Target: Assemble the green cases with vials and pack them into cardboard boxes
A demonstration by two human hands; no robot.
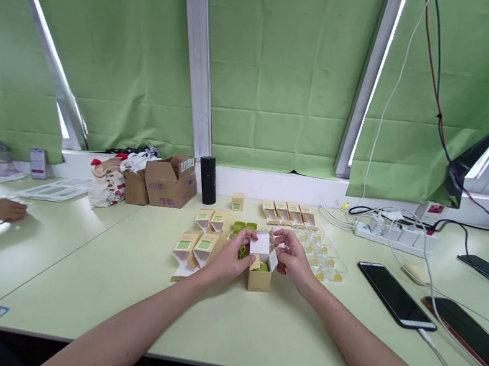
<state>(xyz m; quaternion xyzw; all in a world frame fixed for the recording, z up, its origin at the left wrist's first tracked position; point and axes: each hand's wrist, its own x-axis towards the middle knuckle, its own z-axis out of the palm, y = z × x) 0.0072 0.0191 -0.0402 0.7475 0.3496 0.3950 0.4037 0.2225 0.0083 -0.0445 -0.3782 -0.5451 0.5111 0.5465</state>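
In front of me a small tan cardboard box (259, 281) stands upright on the table with its white-lined lid raised. Something green shows inside it. My left hand (234, 258) grips the box at its left side and front flap, thumb toward the opening. Bent around the right side flap and lid edge are the fingers of my right hand (293, 260); their exact contact is hard to make out. Behind my left hand sit green pieces (245, 226), partly hidden. Clear plastic cups with yellow centres (327, 264) lie beyond my right hand.
Several flattened or open cartons (204, 248) lie left of the box, with more cartons (289, 213) at the back. A phone (395, 292) with a cable and a power strip (396, 235) are on the right. Another person's hand (7, 209) rests at far left.
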